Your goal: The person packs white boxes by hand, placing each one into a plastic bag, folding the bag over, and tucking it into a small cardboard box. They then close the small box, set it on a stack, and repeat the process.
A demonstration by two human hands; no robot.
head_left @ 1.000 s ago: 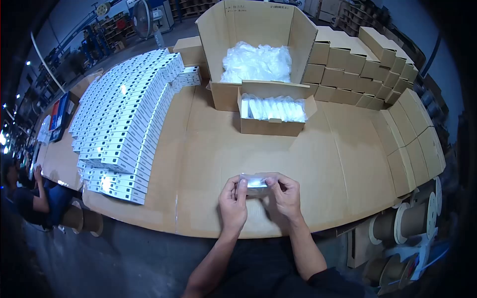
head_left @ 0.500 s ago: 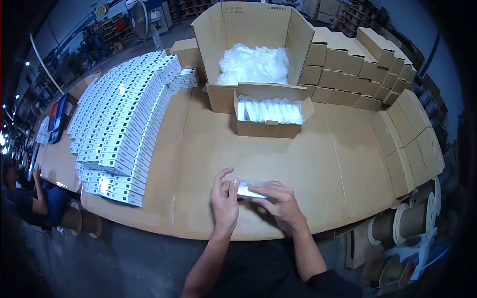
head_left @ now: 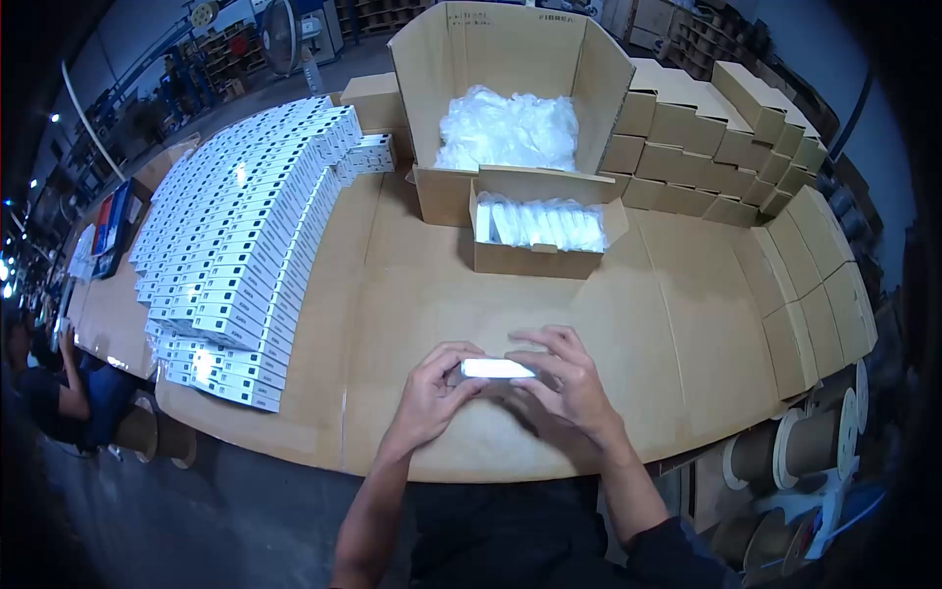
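Note:
A small white box [head_left: 497, 368] is held up over the front middle of the cardboard-covered tabletop, its bright long side facing me. My left hand [head_left: 432, 391] pinches its left end between thumb and fingers. At the right end, my right hand [head_left: 577, 388] has its thumb below and a finger above, touching the box, with other fingers spread higher and slightly blurred. Beyond my hands stands an open cardboard carton [head_left: 535, 259] holding a row of plastic-wrapped white items [head_left: 545, 224].
At left rises a big stack of white boxes [head_left: 245, 245]. Behind the carton, a large cardboard box [head_left: 510, 49] holds clear plastic bags [head_left: 508, 128]. Brown cartons [head_left: 677, 157] line the back right and right edge. Cable spools [head_left: 810, 442] stand below right; a person [head_left: 69, 393] sits far left.
The white box has turned level, with its long side now toward me. My left fingers have closed over its left end; my right fingers have lifted and spread. Clear film seen on it earlier is indistinct.

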